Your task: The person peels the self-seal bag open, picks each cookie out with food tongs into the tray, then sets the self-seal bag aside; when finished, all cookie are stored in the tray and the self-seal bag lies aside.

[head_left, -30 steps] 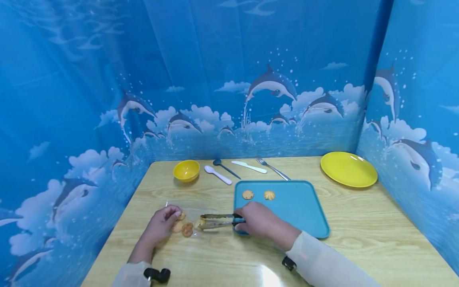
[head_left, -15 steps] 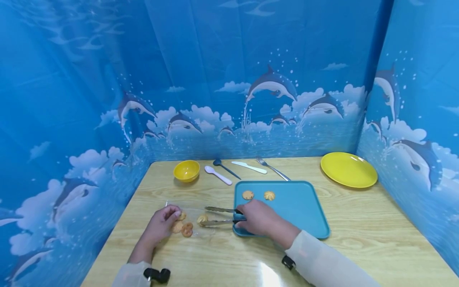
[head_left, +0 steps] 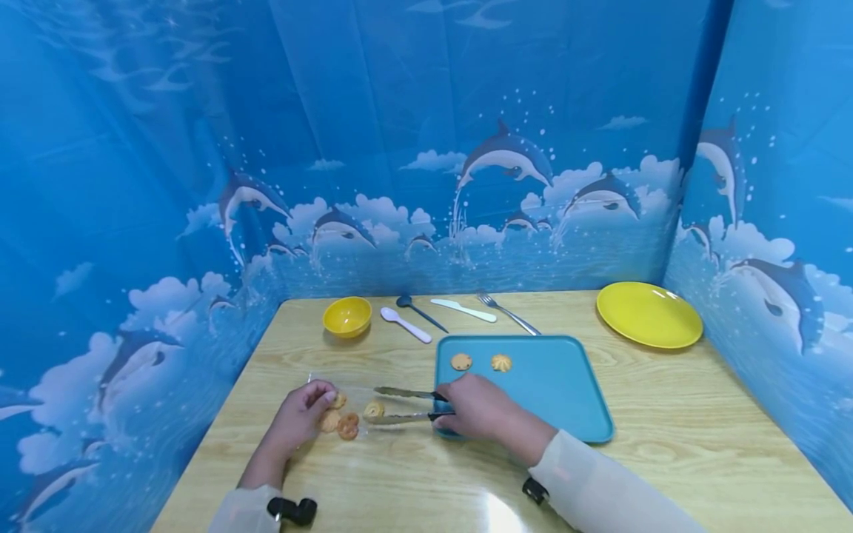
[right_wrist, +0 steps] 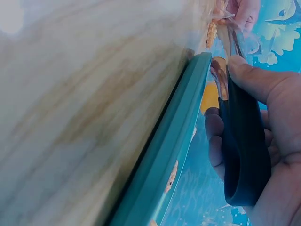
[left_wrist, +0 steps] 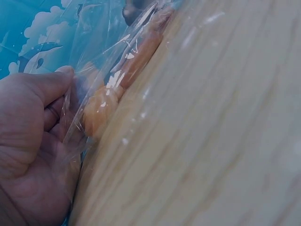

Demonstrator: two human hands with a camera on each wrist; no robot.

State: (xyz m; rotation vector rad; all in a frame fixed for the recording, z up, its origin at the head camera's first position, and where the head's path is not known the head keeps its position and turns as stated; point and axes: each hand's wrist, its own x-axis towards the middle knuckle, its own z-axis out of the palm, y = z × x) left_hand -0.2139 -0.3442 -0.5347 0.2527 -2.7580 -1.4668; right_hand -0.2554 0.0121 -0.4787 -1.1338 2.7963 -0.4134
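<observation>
My left hand [head_left: 305, 416] pinches the edge of a clear plastic bag [left_wrist: 101, 35] between thumb and fingers. Several cookies lie in the bag, among them a pretzel-shaped one [head_left: 348, 426]. In my right hand [head_left: 481, 409] I grip tongs [right_wrist: 242, 122] by their black handles. The tongs' metal arms point left and stand spread. Close by their tips, at the right part of the bag, is a pale round cookie [head_left: 375, 409]; the lower arm overlaps its bottom edge. In the left wrist view a ridged cookie [left_wrist: 101, 110] shows through the plastic beside my fingers.
A teal tray [head_left: 553, 392] under my right hand bears a dotted round cookie [head_left: 461, 361] and a swirled one [head_left: 501, 363]. Behind are a yellow bowl [head_left: 347, 317], lilac spoon [head_left: 406, 326], dark spoon [head_left: 423, 314], pale knife [head_left: 464, 309], fork [head_left: 509, 314] and yellow plate [head_left: 649, 314].
The tongs' tips were close together at the pale round cookie a second ago and have since spread apart, then shifted slightly left. My left hand has stayed in place.
</observation>
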